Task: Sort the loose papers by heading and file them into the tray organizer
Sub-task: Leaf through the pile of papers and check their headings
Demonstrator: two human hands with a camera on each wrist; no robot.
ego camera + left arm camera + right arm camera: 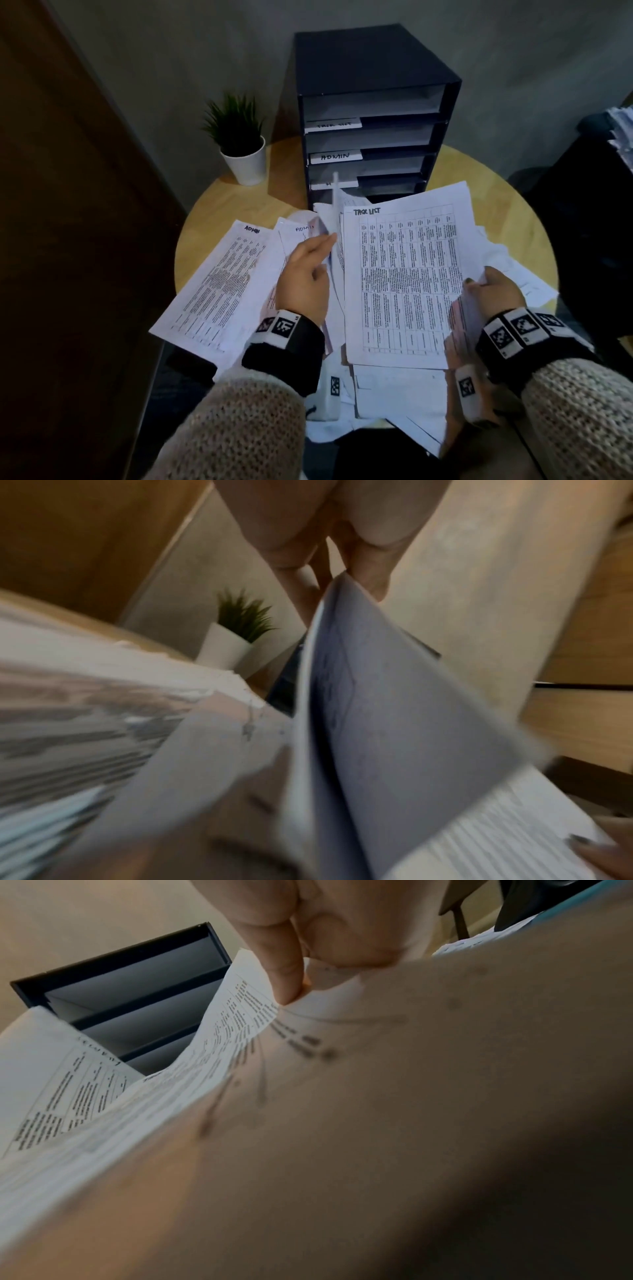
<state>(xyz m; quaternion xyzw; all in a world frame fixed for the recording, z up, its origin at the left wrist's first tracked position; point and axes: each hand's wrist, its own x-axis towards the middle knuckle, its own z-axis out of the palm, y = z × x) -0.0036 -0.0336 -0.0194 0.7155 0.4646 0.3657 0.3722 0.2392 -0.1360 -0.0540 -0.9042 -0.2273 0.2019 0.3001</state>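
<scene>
A black tray organizer (373, 61) stands at the back of the round table, its shelves labelled TASK LIST and ADMIN; a third label is half hidden. My right hand (478, 286) pinches the right edge of a printed sheet headed TASK LIST (404, 281), thumb on top (287, 988). My left hand (323, 255) holds a few sheets (334, 212) raised on edge beside it; these sheets (394, 710) are blurred in the left wrist view. Two sheets headed ADMIN (219, 284) lie fanned out at the left. More loose papers (394, 394) lie underneath.
A small potted plant (239, 137) in a white pot stands left of the organizer. The wooden table (212, 212) shows bare at the left and right rims. A dark unit with a paper stack (621, 130) is at the far right. A wall lies behind.
</scene>
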